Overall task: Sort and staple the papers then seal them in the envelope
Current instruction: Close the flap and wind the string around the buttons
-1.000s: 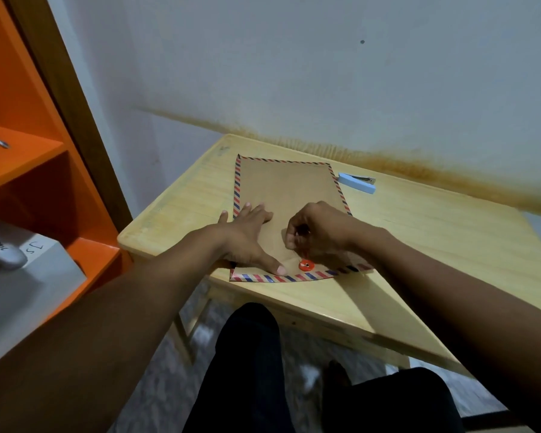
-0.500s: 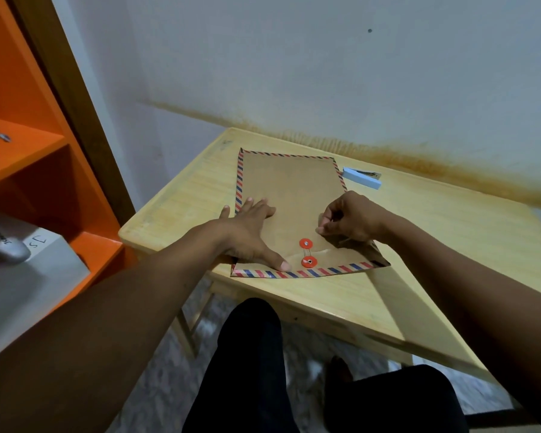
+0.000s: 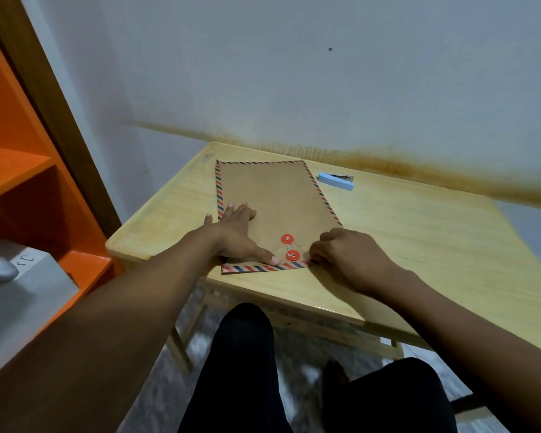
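The brown envelope (image 3: 272, 195) is lying flat on the worktop (image 3: 419, 232), its fastening end hanging close to the near edge. No papers are showing, so I am taking it they are inside. The left hand (image 3: 235, 235) is resting on it with an open grip, fingers spread and the thumb pressing beside the lower red button (image 3: 292, 255). The right hand (image 3: 353, 257) is sitting at the envelope's near right corner with its grip curled. Whether it is pinching the string (image 3: 290, 246) or the paper edge, I cannot tell.

The string is running thinly between that button and the upper red button (image 3: 287, 239). If the right hand is tugging too hard or letting it go slack, the winding is likely coming loose. The thumb, so close to the lower button, may be blocking the next turn. With the envelope so near the edge, a sideways pull could be sliding it off.

A blue stapler (image 3: 336, 181) is lying just beside the envelope's far right corner, out of the way. An orange shelf (image 3: 16, 170) and a grey box (image 3: 19, 295) are standing to the left, well apart from the work
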The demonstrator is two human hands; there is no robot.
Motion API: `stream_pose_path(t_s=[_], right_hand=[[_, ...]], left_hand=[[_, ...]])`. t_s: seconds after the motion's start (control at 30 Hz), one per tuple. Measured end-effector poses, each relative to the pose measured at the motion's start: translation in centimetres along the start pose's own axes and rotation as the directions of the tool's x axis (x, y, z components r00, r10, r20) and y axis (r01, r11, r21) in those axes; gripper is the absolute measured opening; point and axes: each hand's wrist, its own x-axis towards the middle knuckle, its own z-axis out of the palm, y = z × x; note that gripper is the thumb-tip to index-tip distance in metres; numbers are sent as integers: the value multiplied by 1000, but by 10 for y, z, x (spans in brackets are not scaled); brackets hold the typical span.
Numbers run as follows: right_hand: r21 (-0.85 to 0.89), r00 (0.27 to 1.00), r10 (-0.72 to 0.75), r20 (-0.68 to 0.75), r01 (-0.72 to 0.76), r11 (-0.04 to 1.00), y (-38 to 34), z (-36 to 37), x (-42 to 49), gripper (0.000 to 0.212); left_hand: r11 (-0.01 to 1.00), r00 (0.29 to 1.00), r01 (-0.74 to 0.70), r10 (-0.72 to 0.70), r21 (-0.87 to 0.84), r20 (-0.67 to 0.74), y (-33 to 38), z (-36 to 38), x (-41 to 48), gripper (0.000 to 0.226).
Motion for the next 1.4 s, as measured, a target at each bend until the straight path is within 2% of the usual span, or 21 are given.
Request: stream_pose_path(t_s=[0.1, 0.17, 0.37, 0.67, 0.73, 0.87, 1.07, 1.17, 1.3, 1.4], right_hand=[[-73, 990, -125, -61, 121, 990, -14, 3, -4, 27], [-80, 987, -150, -60, 145, 986, -23, 6, -2, 25], [114, 998, -63, 25, 60, 992, -33, 4, 19, 15], [267, 993, -26, 115, -6, 964, -13, 0, 82, 13], [359, 992, 22, 126, -66, 931, -5, 0, 92, 6], [528, 956, 153, 252, -268, 806, 10, 1, 108, 15], [547, 925, 213, 315, -361, 756, 32, 1, 108, 12], [548, 914, 237, 328, -389, 740, 38, 3, 101, 9], [527, 930, 259, 260, -361, 769, 41, 6, 88, 10], [468, 954, 223, 198, -293, 834, 36, 7, 75, 11]], left_hand=[[1000, 1000, 2, -2, -14, -7, 2, 0, 0, 129], [1000, 1000, 1, -1, -15, -3, 2, -1, -1, 128], [999, 993, -45, 47, -14, 106, -5, -14, -7, 129], [995, 992, -96, 98, -22, 85, -13, -9, -6, 132], [996, 992, -94, 94, -13, 89, -13, -9, -4, 133], [996, 991, -86, 87, -5, 97, -13, -9, -3, 135], [998, 996, -26, 31, -52, 89, -4, -12, -2, 130], [999, 998, 37, -37, 0, 45, 10, -4, -1, 139], [997, 998, 67, -66, 41, -8, 20, 9, -4, 144], [997, 997, 68, -67, 34, -25, 19, 10, -3, 144]])
